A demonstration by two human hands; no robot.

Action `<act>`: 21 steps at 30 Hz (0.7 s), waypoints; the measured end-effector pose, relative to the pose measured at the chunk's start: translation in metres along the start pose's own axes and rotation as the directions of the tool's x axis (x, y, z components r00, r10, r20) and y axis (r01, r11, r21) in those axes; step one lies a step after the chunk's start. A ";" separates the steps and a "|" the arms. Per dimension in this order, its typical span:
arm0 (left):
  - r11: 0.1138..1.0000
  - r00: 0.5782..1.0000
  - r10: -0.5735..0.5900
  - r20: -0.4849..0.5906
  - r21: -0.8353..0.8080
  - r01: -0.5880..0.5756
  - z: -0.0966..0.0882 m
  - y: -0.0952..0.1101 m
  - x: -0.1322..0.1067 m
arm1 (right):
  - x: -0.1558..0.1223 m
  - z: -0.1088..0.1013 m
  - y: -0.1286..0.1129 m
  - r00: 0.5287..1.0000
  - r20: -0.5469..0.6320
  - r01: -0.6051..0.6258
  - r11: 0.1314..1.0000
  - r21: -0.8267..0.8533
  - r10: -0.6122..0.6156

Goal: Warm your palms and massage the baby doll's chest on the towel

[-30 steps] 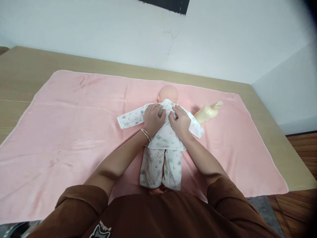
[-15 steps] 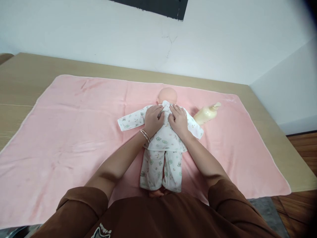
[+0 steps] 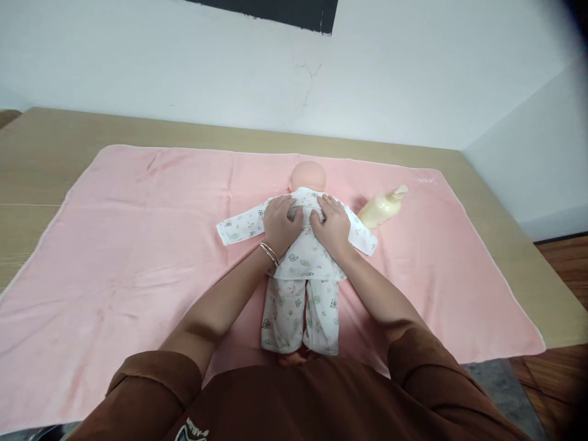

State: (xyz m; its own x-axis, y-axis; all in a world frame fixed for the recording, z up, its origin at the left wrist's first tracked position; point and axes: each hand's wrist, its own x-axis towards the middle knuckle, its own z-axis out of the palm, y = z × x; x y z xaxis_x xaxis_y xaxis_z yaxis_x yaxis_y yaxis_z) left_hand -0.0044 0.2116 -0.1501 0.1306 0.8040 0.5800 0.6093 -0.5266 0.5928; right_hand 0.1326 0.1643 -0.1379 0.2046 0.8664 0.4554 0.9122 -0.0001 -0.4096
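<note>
A baby doll (image 3: pixel 307 269) in a white printed top and trousers lies stretched out, its bald head (image 3: pixel 307 176) away from me and its feet close to my body. Its face does not show. My left hand (image 3: pixel 282 222) rests on the left side of the doll's upper body, fingers stretched out and thumb apart. On the right side my right hand (image 3: pixel 331 222) lies the same way, flat on the cloth. Both thumbs point toward the middle of the top. Neither hand grips anything. The doll's sleeves spread out to both sides.
A pink blanket (image 3: pixel 151 257) with shallow creases covers much of the wooden table (image 3: pixel 509 239). A cream-coloured bottle (image 3: pixel 382 207) lies on its side just right of the doll's sleeve. Behind the table stands a white wall (image 3: pixel 229 73).
My hands have shifted slightly apart across the doll's top. The collar cloth between them lies flatter and wider than before. The view has tilted a little.
</note>
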 end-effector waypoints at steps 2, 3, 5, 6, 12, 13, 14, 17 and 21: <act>1.000 1.000 -0.011 0.017 0.009 0.011 0.000 0.000 0.001 | 0.002 -0.002 0.000 0.999 0.049 0.002 1.000 -0.007 -0.001; 1.000 1.000 -0.015 0.026 0.012 0.014 0.000 0.000 0.001 | 0.004 -0.002 0.001 0.998 0.067 0.004 1.000 -0.010 -0.003; 1.000 0.999 -0.016 0.049 0.011 0.015 0.000 -0.001 0.002 | 0.005 -0.002 0.002 0.996 0.085 0.011 1.000 -0.013 -0.009; 1.000 0.998 -0.015 0.061 0.007 0.015 0.001 -0.002 0.003 | 0.005 -0.002 0.003 0.996 0.087 0.015 1.000 -0.013 -0.014; 1.000 0.995 -0.021 0.099 -0.006 0.021 0.003 -0.004 0.005 | 0.005 0.000 0.005 0.997 0.079 0.022 1.000 -0.008 -0.022; 1.000 0.995 -0.022 0.098 -0.007 0.023 0.002 -0.004 0.005 | 0.004 0.000 0.005 0.997 0.074 0.023 1.000 -0.008 -0.022; 1.000 0.995 -0.022 0.097 -0.010 0.024 0.002 -0.003 0.005 | 0.004 0.000 0.005 0.997 0.070 0.024 1.000 -0.006 -0.023; 0.999 0.995 -0.027 0.093 -0.020 0.029 0.002 -0.003 0.005 | 0.004 0.000 0.005 0.997 0.070 0.024 1.000 0.004 -0.024; 0.999 0.995 -0.032 0.097 -0.026 0.034 0.002 -0.003 0.005 | 0.005 -0.001 0.005 0.996 0.082 0.015 1.000 0.016 -0.016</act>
State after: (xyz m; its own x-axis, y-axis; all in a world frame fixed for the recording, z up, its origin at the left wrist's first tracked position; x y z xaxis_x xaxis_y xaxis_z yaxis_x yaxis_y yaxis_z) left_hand -0.0039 0.2175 -0.1502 0.1867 0.8434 0.5037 0.5930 -0.5056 0.6267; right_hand 0.1387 0.1678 -0.1375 0.1599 0.9045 0.3954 0.9094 0.0208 -0.4153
